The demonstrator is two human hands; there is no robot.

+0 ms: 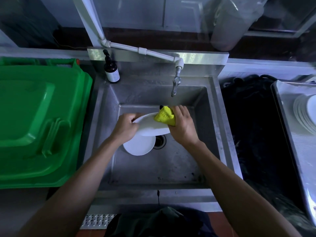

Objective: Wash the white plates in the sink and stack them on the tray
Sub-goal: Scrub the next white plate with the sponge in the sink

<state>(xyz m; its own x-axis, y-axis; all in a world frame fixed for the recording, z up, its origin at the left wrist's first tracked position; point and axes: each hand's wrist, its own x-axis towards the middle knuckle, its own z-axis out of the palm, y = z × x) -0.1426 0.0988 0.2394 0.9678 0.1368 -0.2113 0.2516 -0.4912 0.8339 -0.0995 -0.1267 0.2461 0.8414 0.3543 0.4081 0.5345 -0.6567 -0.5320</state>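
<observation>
Over the steel sink (171, 165) my left hand (125, 127) grips the left rim of a white plate (150, 128), tilted above the basin. My right hand (183, 124) presses a folded yellow cloth (165, 115) onto the plate's right side. Below them another white plate (139, 146) lies flat on the sink floor, next to the drain (160, 140). A stack of white plates (305, 115) leans on the metal tray (294, 146) at the far right.
The tap (176, 84) hangs over the back of the basin, with no water stream visible. A dark soap bottle (111, 70) stands on the sink's back left corner. A green bin lid (37, 120) fills the left side. A dark gap (253, 130) separates sink and tray.
</observation>
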